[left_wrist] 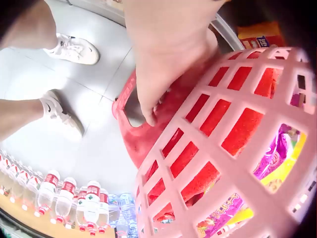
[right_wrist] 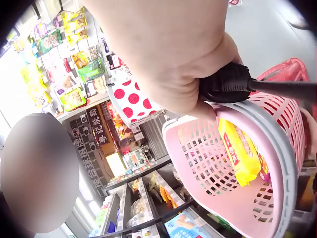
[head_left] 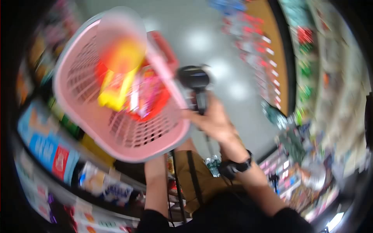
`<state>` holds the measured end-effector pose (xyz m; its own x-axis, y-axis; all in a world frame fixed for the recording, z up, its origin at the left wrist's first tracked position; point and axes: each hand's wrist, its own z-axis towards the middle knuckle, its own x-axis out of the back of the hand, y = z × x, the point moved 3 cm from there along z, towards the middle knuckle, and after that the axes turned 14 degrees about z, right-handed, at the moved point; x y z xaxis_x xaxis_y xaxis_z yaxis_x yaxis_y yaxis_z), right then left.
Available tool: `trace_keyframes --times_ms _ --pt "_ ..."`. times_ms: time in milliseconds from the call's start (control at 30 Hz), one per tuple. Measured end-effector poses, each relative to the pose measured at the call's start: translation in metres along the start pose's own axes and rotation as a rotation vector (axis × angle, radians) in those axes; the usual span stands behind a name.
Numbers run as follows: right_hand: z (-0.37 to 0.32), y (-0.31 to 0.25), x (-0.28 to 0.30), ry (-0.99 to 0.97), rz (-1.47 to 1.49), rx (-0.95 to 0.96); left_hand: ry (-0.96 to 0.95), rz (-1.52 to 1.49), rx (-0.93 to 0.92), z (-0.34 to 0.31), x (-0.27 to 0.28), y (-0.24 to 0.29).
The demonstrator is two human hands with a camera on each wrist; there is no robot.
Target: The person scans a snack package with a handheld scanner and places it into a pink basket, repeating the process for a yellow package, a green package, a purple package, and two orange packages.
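Observation:
A pink plastic basket with lattice sides is held up in front of the body, tilted. It contains a yellow snack packet, a purple-pink packet and something red. My left hand grips the slotted red handle on the basket's outside; in the head view the basket hides this hand. My right hand holds a black handle, from which a dark rod runs across the basket. One finger of that hand lies at the basket's rim in the right wrist view.
Shelves with packaged goods, among them a blue pack, stand close on the left. Rows of water bottles line the far side of the grey tiled floor. Another person's blurred head shows in the right wrist view.

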<state>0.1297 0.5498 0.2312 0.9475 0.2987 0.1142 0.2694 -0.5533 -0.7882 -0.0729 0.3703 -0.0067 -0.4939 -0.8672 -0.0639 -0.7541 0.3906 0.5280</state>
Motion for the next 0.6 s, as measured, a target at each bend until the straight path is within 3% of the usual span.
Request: trace_keyframes --times_ms 133,167,600 --pt "0.001 0.012 -0.003 0.0 0.195 -0.135 0.058 -0.08 -0.057 0.003 0.003 0.003" --pt "0.0 0.014 -0.003 0.007 0.255 -0.086 0.057 -0.095 -0.061 0.001 -0.001 0.0" --pt "-0.02 0.034 0.1 0.123 0.071 -0.145 0.158 0.016 -0.116 -0.06 0.015 -0.041"
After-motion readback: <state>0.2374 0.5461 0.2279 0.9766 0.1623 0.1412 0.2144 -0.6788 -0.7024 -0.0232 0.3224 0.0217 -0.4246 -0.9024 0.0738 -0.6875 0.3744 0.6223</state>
